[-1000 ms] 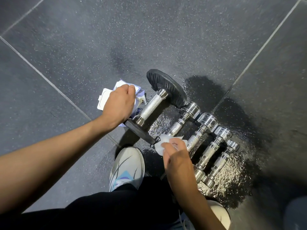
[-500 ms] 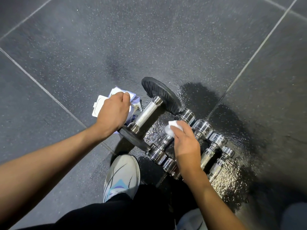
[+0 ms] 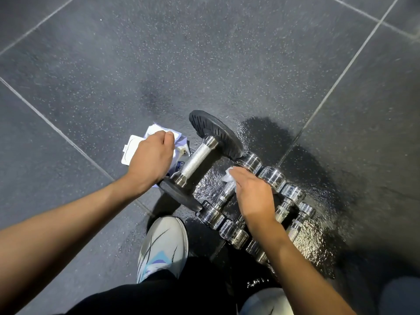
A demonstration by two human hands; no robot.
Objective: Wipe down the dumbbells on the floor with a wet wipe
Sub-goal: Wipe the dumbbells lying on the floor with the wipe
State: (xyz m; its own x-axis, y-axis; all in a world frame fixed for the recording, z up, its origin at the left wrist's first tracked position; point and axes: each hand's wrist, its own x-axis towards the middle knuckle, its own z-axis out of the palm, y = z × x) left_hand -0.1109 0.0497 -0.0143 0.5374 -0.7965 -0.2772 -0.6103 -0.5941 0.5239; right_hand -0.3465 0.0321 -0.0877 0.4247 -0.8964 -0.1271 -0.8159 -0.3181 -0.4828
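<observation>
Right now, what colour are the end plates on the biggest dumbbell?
Black plates, grooved face, on a silver handle. Head view.

Dim overall, glare on wet floor (image 3: 311, 244), slight blur.

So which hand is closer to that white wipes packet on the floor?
Left. The left hand grips the wipes packet; the right hand is beyond the black-plated dumbbell, holding a wet wipe on a chrome dumbbell.

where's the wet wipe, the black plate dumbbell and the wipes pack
wet wipe (image 3: 228, 177): head view, exposed white corner
black plate dumbbell (image 3: 197, 160): head view, middle of knurled handle
wipes pack (image 3: 129, 151): head view, white flap at its left edge
</observation>
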